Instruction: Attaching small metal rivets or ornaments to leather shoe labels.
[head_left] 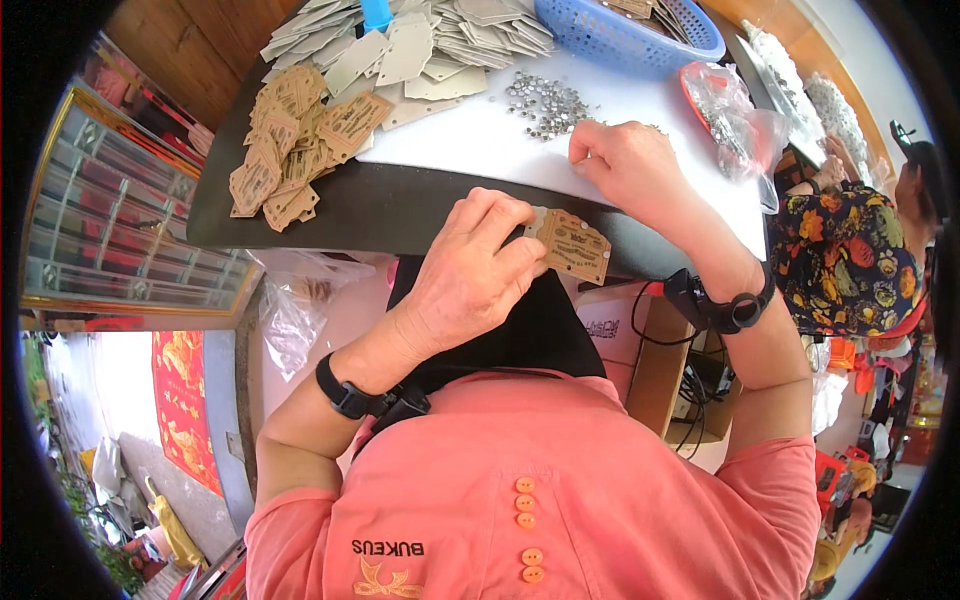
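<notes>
My left hand [470, 265] is closed on a small brown printed card tag [575, 246] with a notched outline, held just off the near table edge. A paler grey strip shows beside the tag at my fingers; I cannot make out whether it is a second piece. My right hand [635, 170] is curled in a pinch over the white sheet [450, 140], and what its fingertips hold is hidden. Just left of it lies a scatter of small shiny metal studs [545, 105]. Brown card tags [285, 145] lie heaped at the left of the table.
Grey card pieces [405, 50] are piled at the back with a blue object [376, 14] among them. A blue basket [630, 40] stands back right, near a red tray with a clear plastic bag [735, 120]. At right sits another person in a flowered garment [850, 260].
</notes>
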